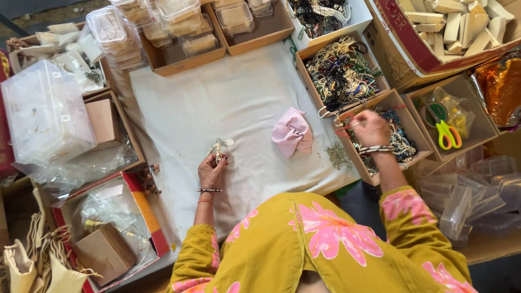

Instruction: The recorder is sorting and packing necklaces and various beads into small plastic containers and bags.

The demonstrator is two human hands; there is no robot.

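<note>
Both arms reach forward from mustard-yellow sleeves printed with pink flowers. The left hand (pixel 212 169) rests low in front of the body, back of the hand up, fingers curled in with the fingertips (pixel 217 157) pinched together; 2 thin bangles circle its wrist. The right hand (pixel 371 128) stretches farther out and to the side, forearm bare, fingers bent and closed loosely, with several bangles stacked at the wrist. The 2 hands are well apart.

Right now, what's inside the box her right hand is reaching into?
The cardboard box holds a tangle of beaded strings, dark and pale. The right hand covers part of the pile, so what its fingers grip cannot be seen.
</note>
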